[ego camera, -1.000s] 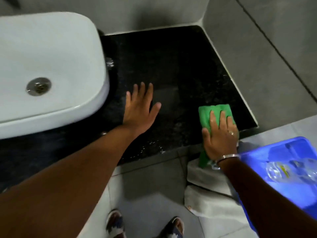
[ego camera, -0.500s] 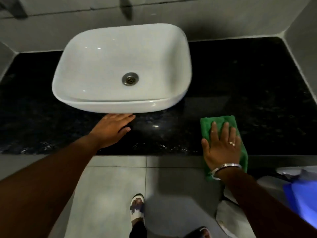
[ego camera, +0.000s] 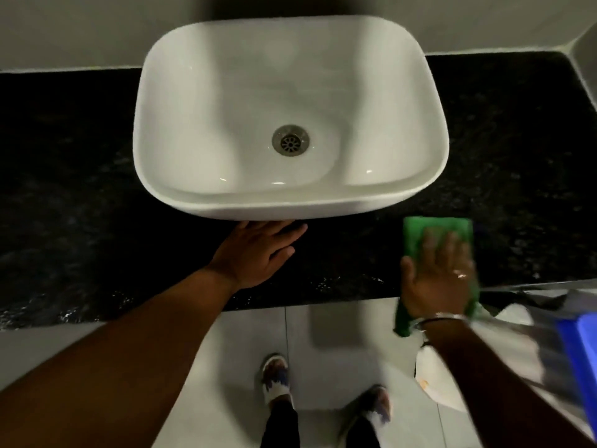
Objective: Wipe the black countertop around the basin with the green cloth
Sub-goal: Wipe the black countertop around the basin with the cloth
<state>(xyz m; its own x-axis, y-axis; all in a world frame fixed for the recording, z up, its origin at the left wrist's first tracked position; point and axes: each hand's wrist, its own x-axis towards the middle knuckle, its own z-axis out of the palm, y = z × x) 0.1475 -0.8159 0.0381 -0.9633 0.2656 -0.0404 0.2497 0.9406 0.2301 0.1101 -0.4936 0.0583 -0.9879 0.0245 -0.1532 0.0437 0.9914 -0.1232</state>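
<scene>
Head camera looks steeply down, close over the basin (ego camera: 290, 124) and countertop (ego camera: 64, 221).

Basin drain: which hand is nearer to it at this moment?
Left. The left hand lies flat on the countertop just under the basin's front rim, almost below the drain. The right hand presses the green cloth farther right, by the counter's front edge.

The black countertop (ego camera: 517, 150) carries the white basin (ego camera: 290, 195) at its middle; the left hand (ego camera: 255, 253) lies flat, fingertips under the basin's front rim; the green cloth (ego camera: 420, 234) lies beneath the right hand's (ego camera: 436, 282) fingers, hanging over the front edge.
</scene>
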